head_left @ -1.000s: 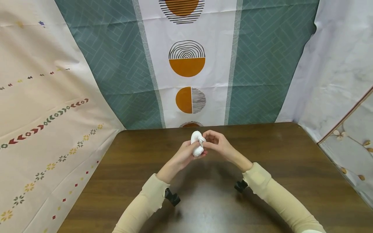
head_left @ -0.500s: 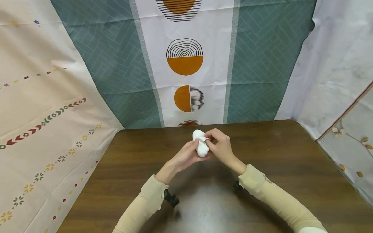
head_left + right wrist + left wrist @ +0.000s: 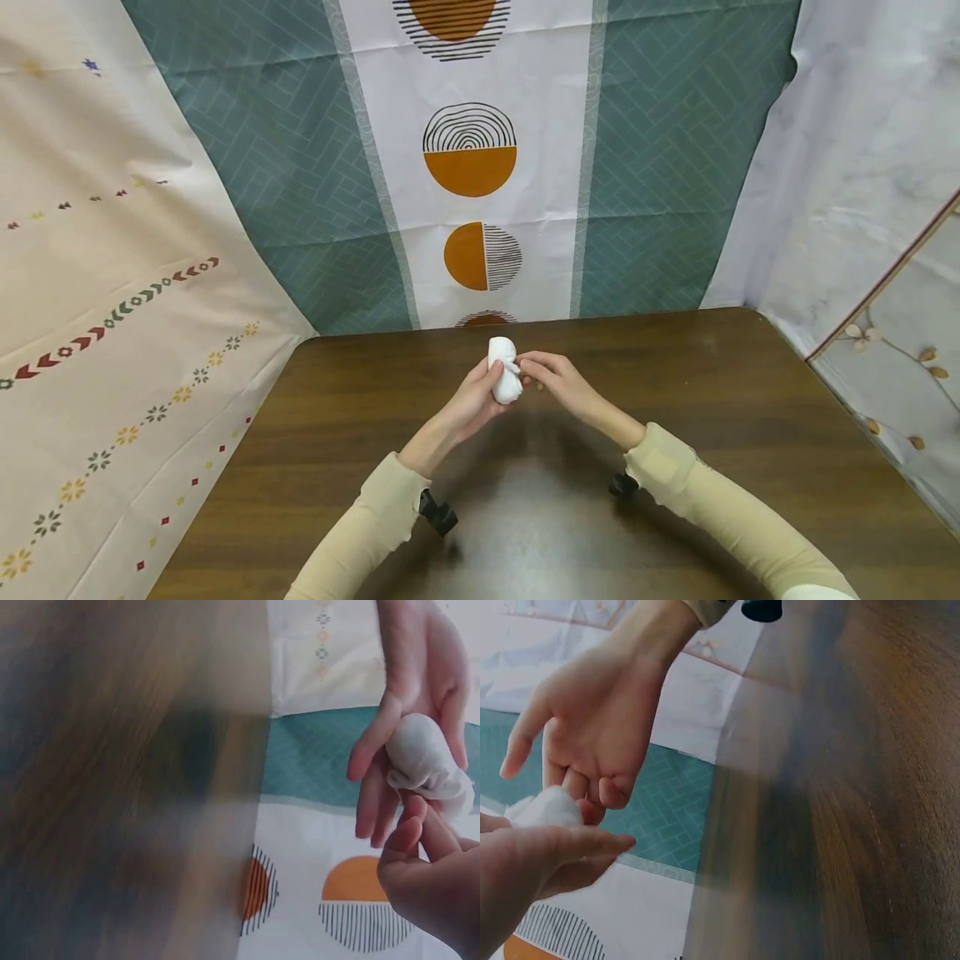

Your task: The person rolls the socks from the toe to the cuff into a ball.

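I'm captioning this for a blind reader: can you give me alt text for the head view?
Two hands hold a small white cloth bundle above a dark wooden table: the left hand grips it, the right hand pinches its side. Patterned curtains hang behind.

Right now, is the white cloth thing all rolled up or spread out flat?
Rolled up. The white cloth is a tight little bundle cradled in the left hand, while the right hand touches its side.

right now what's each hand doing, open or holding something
Left hand: holds the white cloth bundle, fingers and thumb curled round it.
Right hand: fingertips touch the bundle's side; a real pinch cannot be told.
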`<state>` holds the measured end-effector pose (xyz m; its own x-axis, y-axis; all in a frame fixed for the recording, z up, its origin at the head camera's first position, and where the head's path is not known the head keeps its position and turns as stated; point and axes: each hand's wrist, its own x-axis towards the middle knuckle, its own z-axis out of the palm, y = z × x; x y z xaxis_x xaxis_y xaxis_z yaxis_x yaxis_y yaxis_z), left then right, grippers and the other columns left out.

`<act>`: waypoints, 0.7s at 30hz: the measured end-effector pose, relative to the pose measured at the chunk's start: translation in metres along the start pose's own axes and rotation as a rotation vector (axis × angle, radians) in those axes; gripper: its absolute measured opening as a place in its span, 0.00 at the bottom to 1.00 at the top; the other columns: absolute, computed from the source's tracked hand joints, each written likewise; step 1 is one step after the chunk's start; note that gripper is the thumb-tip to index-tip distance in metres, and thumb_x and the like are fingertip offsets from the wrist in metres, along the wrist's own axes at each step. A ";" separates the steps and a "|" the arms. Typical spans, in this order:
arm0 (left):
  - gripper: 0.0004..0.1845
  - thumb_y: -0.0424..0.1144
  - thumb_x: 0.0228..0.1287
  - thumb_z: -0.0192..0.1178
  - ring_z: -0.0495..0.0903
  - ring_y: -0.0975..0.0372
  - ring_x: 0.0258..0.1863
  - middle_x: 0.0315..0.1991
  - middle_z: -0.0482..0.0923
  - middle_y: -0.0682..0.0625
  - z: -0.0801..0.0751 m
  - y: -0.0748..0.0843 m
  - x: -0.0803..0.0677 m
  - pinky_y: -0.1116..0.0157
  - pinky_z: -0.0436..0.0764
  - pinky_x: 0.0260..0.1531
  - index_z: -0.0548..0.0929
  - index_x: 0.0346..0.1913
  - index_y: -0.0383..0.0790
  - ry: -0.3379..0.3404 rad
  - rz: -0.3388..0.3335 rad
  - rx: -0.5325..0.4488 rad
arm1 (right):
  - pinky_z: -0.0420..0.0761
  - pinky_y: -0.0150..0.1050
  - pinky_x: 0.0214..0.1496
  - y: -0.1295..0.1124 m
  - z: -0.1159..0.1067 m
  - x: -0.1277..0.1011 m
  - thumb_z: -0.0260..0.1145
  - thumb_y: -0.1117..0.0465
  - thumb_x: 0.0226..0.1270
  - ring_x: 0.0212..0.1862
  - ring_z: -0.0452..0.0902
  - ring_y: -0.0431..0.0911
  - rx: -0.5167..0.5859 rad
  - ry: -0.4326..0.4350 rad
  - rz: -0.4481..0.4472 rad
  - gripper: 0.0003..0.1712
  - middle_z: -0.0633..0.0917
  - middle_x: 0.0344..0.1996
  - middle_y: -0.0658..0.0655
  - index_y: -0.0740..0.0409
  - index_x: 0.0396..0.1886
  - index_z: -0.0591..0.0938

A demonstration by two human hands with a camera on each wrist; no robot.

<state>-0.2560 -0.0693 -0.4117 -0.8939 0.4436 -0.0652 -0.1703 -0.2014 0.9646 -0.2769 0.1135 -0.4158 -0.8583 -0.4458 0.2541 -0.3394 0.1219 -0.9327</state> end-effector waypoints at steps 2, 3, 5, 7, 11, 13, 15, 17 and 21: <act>0.26 0.45 0.79 0.31 0.72 0.62 0.56 0.56 0.69 0.49 -0.001 -0.001 0.000 0.56 0.69 0.58 0.51 0.73 0.37 -0.015 0.009 -0.002 | 0.72 0.33 0.38 -0.001 0.000 0.001 0.53 0.58 0.75 0.36 0.73 0.43 0.027 -0.002 0.046 0.19 0.80 0.33 0.54 0.68 0.52 0.79; 0.26 0.45 0.79 0.31 0.71 0.62 0.56 0.57 0.68 0.48 -0.001 -0.001 0.000 0.55 0.69 0.59 0.51 0.74 0.37 -0.019 0.014 -0.013 | 0.72 0.33 0.37 -0.001 0.000 0.002 0.53 0.57 0.75 0.35 0.72 0.44 0.033 0.003 0.061 0.19 0.79 0.32 0.52 0.67 0.52 0.80; 0.27 0.45 0.79 0.31 0.70 0.62 0.56 0.59 0.66 0.47 -0.001 -0.002 0.000 0.53 0.68 0.60 0.50 0.74 0.37 -0.033 0.025 -0.031 | 0.71 0.33 0.35 0.001 0.000 0.003 0.54 0.57 0.75 0.33 0.71 0.45 0.053 0.025 0.076 0.18 0.78 0.29 0.50 0.68 0.50 0.80; 0.28 0.46 0.79 0.32 0.68 0.61 0.58 0.61 0.63 0.46 -0.001 -0.002 0.000 0.50 0.65 0.63 0.49 0.74 0.36 -0.045 0.027 -0.064 | 0.70 0.33 0.34 0.002 0.001 0.004 0.55 0.57 0.74 0.32 0.70 0.45 0.097 0.059 0.091 0.19 0.77 0.28 0.49 0.69 0.48 0.80; 0.27 0.44 0.79 0.31 0.67 0.61 0.57 0.60 0.63 0.48 -0.003 -0.002 0.000 0.48 0.64 0.64 0.48 0.75 0.36 -0.070 0.021 -0.103 | 0.70 0.33 0.35 0.001 0.001 0.005 0.55 0.55 0.74 0.31 0.70 0.42 0.213 0.061 0.171 0.20 0.77 0.25 0.46 0.70 0.43 0.81; 0.27 0.42 0.79 0.31 0.68 0.61 0.57 0.60 0.64 0.48 -0.003 -0.003 0.000 0.48 0.63 0.64 0.49 0.75 0.37 -0.080 0.016 -0.099 | 0.70 0.34 0.36 -0.001 0.000 0.005 0.54 0.53 0.75 0.31 0.70 0.41 0.238 0.014 0.215 0.21 0.77 0.26 0.45 0.68 0.41 0.80; 0.26 0.40 0.79 0.32 0.69 0.61 0.57 0.61 0.64 0.47 -0.003 -0.003 0.000 0.47 0.63 0.65 0.50 0.75 0.38 -0.087 0.026 -0.076 | 0.70 0.34 0.37 -0.002 -0.001 0.006 0.52 0.51 0.75 0.31 0.69 0.41 0.215 -0.048 0.234 0.21 0.75 0.27 0.47 0.65 0.41 0.79; 0.25 0.39 0.79 0.34 0.71 0.60 0.57 0.64 0.63 0.44 -0.002 -0.003 0.001 0.45 0.64 0.64 0.52 0.75 0.38 -0.061 0.037 -0.056 | 0.72 0.35 0.38 -0.002 -0.002 0.007 0.52 0.51 0.75 0.33 0.70 0.41 0.164 -0.096 0.221 0.21 0.77 0.30 0.49 0.66 0.45 0.79; 0.23 0.36 0.75 0.46 0.76 0.60 0.51 0.65 0.69 0.41 -0.001 -0.003 0.005 0.53 0.77 0.52 0.62 0.68 0.35 0.124 0.039 -0.005 | 0.76 0.37 0.41 0.003 -0.003 0.009 0.56 0.54 0.73 0.40 0.74 0.43 0.052 -0.099 0.209 0.21 0.82 0.39 0.53 0.68 0.53 0.78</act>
<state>-0.2600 -0.0671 -0.4156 -0.9443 0.3238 -0.0595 -0.1366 -0.2210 0.9657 -0.2867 0.1127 -0.4160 -0.8651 -0.5007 0.0299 -0.1356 0.1761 -0.9750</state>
